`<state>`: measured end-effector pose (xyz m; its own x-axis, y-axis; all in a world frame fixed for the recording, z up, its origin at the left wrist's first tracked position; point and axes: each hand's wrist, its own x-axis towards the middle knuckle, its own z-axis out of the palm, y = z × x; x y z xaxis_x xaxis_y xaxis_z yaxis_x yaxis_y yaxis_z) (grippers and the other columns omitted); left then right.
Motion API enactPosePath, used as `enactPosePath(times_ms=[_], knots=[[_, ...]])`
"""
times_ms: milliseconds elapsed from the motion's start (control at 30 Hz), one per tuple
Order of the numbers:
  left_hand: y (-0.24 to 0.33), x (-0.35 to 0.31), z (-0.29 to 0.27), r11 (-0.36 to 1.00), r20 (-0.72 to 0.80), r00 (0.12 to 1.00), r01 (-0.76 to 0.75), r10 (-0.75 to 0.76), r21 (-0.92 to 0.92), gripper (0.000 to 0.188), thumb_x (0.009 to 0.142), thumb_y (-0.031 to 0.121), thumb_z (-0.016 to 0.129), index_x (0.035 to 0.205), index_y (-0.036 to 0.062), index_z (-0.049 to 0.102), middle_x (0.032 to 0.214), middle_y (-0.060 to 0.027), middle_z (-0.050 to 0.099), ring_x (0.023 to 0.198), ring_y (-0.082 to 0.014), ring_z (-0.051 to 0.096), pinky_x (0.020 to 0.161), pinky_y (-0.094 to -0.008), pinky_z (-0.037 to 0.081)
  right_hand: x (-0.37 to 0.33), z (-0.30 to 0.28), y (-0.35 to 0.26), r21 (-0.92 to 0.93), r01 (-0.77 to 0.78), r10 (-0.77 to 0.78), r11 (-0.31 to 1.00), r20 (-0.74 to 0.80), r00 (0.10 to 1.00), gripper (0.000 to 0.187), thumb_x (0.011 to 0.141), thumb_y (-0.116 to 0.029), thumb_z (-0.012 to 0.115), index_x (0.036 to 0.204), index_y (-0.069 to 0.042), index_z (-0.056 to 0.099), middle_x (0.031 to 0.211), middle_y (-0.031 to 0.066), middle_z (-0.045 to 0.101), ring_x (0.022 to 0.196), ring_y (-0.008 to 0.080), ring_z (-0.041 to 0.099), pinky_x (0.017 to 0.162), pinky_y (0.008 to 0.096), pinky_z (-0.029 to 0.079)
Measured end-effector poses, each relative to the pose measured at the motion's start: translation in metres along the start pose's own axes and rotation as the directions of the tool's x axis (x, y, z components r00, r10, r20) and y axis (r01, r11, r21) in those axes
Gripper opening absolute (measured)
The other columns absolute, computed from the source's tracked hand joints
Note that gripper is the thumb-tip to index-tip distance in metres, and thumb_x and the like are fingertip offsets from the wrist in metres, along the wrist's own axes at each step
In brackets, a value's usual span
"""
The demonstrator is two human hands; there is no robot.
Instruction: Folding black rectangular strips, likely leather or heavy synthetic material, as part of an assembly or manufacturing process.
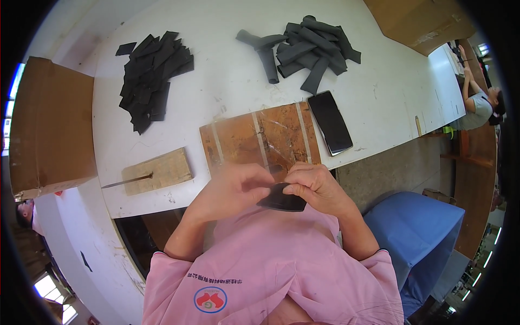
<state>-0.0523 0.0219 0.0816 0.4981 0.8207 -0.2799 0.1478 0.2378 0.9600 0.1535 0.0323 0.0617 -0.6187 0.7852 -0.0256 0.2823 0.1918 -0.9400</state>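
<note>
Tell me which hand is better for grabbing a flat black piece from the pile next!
Probably the left hand: it's nearer the flat black pieces, which lie on the left. The right hand is farther away and pinches a dark piece; whether the left grips it too is unclear.

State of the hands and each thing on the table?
Dark piece, held
Right hand, pinching it
Left hand, at its edge, grip unclear
Flat black pieces, heaped
Tube-like dark pieces, heaped
Phone-like slab, lying flat, face dark
Brown board, flat, scuffed
Wooden block, flat, metal spike atop
Cardboard boxes, standing, flaps unclear
</note>
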Motion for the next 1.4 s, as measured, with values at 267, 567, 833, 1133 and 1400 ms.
enactPosePath(times_ms=[267, 567, 833, 1133, 1400], knots=[[0.000, 0.000, 0.004, 0.991, -0.098, 0.994, 0.059, -0.047, 0.120, 0.011, 0.071, -0.005, 0.054, 0.079, -0.0010, 0.059, 0.065, -0.0006, 0.056, 0.058, -0.0044, 0.048, 0.051, -0.0186, 0.039, 0.007, -0.005, -0.002, -0.049, 0.035, -0.031, 0.998, 0.070, 0.997, 0.011, 0.070, -0.007, 0.060, 0.070, 0.001, 0.054, 0.064, 0.0094, 0.049, 0.064, 0.0250, 0.048, 0.058, 0.0323, 0.040], [-0.013, 0.011, 0.035, 0.984, -0.641, 0.768, -0.131, 0.021, -0.125, 0.004, 0.075, -0.004, 0.054, 0.078, -0.0016, 0.056, 0.067, -0.0009, 0.054, 0.056, -0.0038, 0.048, 0.049, -0.0161, 0.038, 0.018, 0.008, -0.012, -0.384, 0.054, -0.278, 0.922, -0.558, 0.782, 0.030, 0.062, -0.021, 0.069, 0.081, -0.003, 0.054, 0.077, 0.0099, 0.049, 0.074, 0.0287, 0.048, 0.065, 0.0368, 0.040], [-0.025, 0.025, 0.050, 0.934, -0.643, 0.685, -0.175, 0.342, 0.310, 0.004, 0.078, -0.004, 0.052, 0.082, -0.0028, 0.051, 0.068, -0.0030, 0.054, 0.056, -0.0059, 0.048, 0.051, -0.0167, 0.039, 0.023, 0.034, 0.006, -0.371, 0.112, -0.317, 0.922, -0.557, 0.768, 0.012, 0.069, -0.012, 0.060, 0.068, -0.003, 0.052, 0.066, 0.0071, 0.045, 0.064, 0.0218, 0.050, 0.054, 0.0313, 0.042], [-0.027, 0.018, 0.033, 0.872, -0.575, 0.818, -0.266, -0.022, -0.412, 0.011, 0.072, -0.007, 0.054, 0.077, 0.0005, 0.049, 0.074, -0.0034, 0.052, 0.065, -0.0073, 0.049, 0.060, -0.0147, 0.039, 0.025, 0.038, 0.018, -0.034, 0.102, -0.100, 0.994, -0.631, 0.769, 0.007, 0.066, -0.003, 0.056, 0.070, 0.001, 0.052, 0.067, 0.0076, 0.047, 0.060, 0.0191, 0.051, 0.053, 0.0275, 0.041], [-0.043, 0.018, 0.029, 0.820, -0.558, 0.827, -0.367, 0.071, -0.440, 0.017, 0.070, -0.004, 0.053, 0.086, -0.0008, 0.050, 0.078, -0.0064, 0.053, 0.057, -0.0049, 0.047, 0.046, -0.0130, 0.036, 0.023, 0.051, 0.016, 0.993, -0.117, 0.312, 0.007, 0.109, 0.944, 0.008, 0.076, -0.012, 0.060, 0.074, -0.006, 0.056, 0.062, -0.0031, 0.047, 0.053, 0.0032, 0.041, 0.047, 0.0160, 0.031]])
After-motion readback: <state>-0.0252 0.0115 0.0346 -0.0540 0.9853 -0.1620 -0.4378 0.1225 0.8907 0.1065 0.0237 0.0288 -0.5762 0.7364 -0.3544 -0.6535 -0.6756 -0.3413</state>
